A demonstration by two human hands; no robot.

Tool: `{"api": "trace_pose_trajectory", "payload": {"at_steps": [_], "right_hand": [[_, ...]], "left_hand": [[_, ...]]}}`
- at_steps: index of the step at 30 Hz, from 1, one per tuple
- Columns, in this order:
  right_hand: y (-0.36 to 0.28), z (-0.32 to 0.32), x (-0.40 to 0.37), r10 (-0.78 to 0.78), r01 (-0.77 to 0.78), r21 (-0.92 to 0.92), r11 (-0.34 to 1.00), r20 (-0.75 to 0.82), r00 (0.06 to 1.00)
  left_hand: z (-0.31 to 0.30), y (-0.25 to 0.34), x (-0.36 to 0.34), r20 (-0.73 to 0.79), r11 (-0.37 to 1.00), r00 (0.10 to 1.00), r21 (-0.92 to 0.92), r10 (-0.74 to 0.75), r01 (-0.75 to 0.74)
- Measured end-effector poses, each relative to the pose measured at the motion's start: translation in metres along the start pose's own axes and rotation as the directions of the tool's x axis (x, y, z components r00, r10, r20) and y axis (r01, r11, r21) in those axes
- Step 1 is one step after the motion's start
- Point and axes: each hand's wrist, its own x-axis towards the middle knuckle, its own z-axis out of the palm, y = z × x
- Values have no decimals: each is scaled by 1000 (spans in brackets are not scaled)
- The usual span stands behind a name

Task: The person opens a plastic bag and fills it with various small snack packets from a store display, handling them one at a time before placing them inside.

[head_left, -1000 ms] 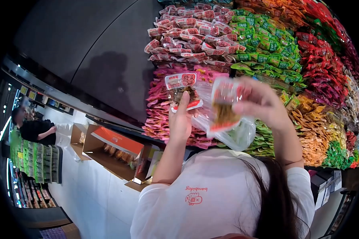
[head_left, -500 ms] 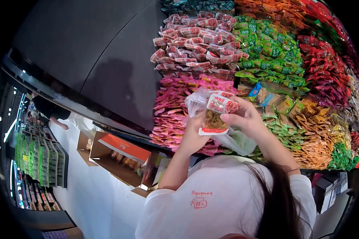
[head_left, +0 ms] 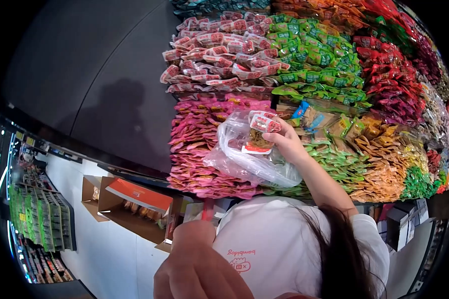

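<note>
My right hand (head_left: pixel 283 137) grips a snack packet (head_left: pixel 258 138) with a white-and-red printed top, a clear window showing brown food and a red-and-white lower edge. A clear plastic bag (head_left: pixel 234 149) spreads around and beneath that packet, above the pink snack packets (head_left: pixel 197 144); whether my fingers also grip the bag is hidden. Close to the camera at the lower left is my left hand (head_left: pixel 197 264), its fingers curled and their tips out of sight. Anything inside it cannot be made out.
Green packets (head_left: pixel 317 57), white-and-red packets (head_left: pixel 224 47) and orange packets (head_left: pixel 389 159) lie in dense rows. A dark flat surface (head_left: pixel 95 65) borders them at left. Below it, an opened cardboard box (head_left: pixel 134 199) holds packaged goods; grey boxes (head_left: pixel 404 224) stand at right.
My left hand has left the packet and bag and come up close to the camera. My right hand keeps the packet. The bag has spread wider, and the view has shifted slightly.
</note>
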Motion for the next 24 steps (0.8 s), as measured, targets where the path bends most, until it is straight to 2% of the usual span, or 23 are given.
{"api": "trace_pose_trajectory", "payload": {"at_steps": [2,3,6,7,10,11,13,17,20,22,24], "right_hand": [[6,-7,1,-1,1,-5,1000,-13,1000],[10,-10,2,5,-5,1,1000,-6,1000],[4,-6,-2,5,-5,19,1000,10,1000],[6,-7,-1,-5,5,14,1000,19,1000],[6,-8,-1,1,-2,26,1000,27,1000],[8,-10,-1,23,-24,25,999,22,999],[9,-10,-1,52,-52,26,998,16,999],[6,-6,-3,31,-31,11,999,17,999],[5,-6,-4,21,-21,12,1000,25,999],[6,-6,-5,3,-3,22,1000,30,1000],[6,-5,-5,4,-5,20,1000,29,1000]], "left_hand": [[16,-3,5,-323,996,946,65,-34,58],[18,-6,7,-366,998,930,50,-22,43],[3,-14,8,-275,998,960,-44,-43,33],[2,-18,-7,-223,998,974,-32,45,-53],[1,-16,-32,-124,989,989,-111,83,-96],[0,-14,-34,-120,988,989,-117,84,-98],[0,-11,-35,-117,986,993,-165,-20,1],[-7,-20,-13,-162,988,987,-150,4,-29],[-10,-20,-13,-134,987,989,-158,-55,33],[-11,-19,-31,-32,985,997,-153,77,-81],[-11,-18,-31,-54,986,996,-152,66,-74]]}}
